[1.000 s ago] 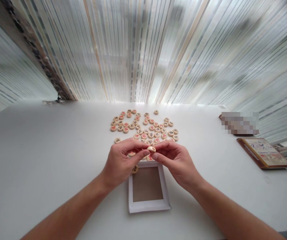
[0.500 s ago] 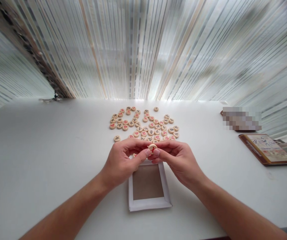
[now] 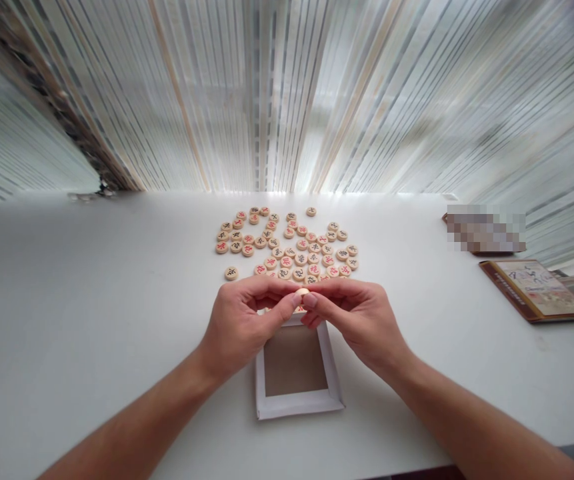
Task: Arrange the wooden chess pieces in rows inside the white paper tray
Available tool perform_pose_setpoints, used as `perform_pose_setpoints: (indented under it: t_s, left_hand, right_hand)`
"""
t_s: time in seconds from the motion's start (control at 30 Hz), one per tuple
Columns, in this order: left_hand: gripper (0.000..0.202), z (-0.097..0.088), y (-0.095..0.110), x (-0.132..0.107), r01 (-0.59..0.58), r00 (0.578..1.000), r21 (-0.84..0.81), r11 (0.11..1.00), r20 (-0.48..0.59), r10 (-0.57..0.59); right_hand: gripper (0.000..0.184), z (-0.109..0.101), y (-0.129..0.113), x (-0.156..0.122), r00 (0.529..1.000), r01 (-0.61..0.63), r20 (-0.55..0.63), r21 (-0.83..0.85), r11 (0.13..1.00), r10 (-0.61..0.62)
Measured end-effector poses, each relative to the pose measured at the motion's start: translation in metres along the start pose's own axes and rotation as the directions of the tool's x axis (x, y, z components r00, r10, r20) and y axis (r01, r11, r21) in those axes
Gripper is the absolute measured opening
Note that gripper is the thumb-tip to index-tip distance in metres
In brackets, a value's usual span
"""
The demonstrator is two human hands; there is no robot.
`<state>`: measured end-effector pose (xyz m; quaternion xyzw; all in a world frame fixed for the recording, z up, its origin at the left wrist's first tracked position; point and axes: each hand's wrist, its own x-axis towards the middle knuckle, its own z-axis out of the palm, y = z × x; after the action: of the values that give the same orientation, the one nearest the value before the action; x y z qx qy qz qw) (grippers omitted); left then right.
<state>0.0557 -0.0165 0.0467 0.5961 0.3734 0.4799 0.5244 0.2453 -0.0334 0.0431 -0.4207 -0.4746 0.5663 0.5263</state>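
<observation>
Between the thumbs and fingers of both hands I pinch one round wooden Chinese chess piece (image 3: pixel 302 292); its marked face is turned from view. My left hand (image 3: pixel 249 313) grips it from the left and my right hand (image 3: pixel 354 313) from the right, fingertips nearly meeting. Below them lies an open shallow white box (image 3: pixel 299 405) with a bare brown bottom. Beyond the hands many more Chinese chess pieces (image 3: pixel 285 261), with red or black characters, lie spread on the table. A few are partly hidden behind my fingers.
The white table (image 3: pixel 117 320) reaches back to a striped curtain (image 3: pixel 227 100). At the right lie a brown-edged box or book with a picture on it (image 3: pixel 537 290) and a blurred-out item (image 3: pixel 487 230).
The held piece has been tipped, so its red character no longer shows. Both hands stay together over the box's far edge. The view has shifted slightly.
</observation>
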Motion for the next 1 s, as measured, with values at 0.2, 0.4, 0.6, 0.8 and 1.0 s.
perform_pose_setpoints:
  t_s: [0.2,0.4,0.6,0.8,1.0]
  left_hand:
    - [0.009,0.0027,0.0027,-0.0012,-0.019,1.000,0.013,1.000,0.005,0.019]
    - [0.015,0.0011,0.0036,0.0010,0.082,0.997,-0.112,0.990,0.019,-0.080]
    - [0.024,0.0001,0.0032,0.0037,0.201,0.979,-0.212,0.956,0.079,-0.188]
    - [0.032,0.0019,0.0027,0.0028,0.231,0.969,-0.261,0.937,0.144,-0.199]
    - [0.035,0.0023,0.0033,0.0013,0.246,0.966,-0.277,0.929,0.152,-0.211]
  right_hand:
    - [0.025,0.0002,0.0016,-0.0008,0.999,-0.040,-0.018,0.011,0.999,0.040]
    - [0.022,-0.0038,0.0041,0.0009,0.995,-0.092,0.046,0.067,0.994,0.089]
    - [0.024,-0.0044,0.0028,0.0013,0.985,-0.167,0.068,0.156,0.974,0.158]
    - [0.029,-0.0033,0.0008,0.0014,0.980,-0.192,0.078,0.183,0.964,0.180]
    - [0.031,-0.0051,0.0019,0.0014,0.984,-0.169,0.078,0.164,0.972,0.158]
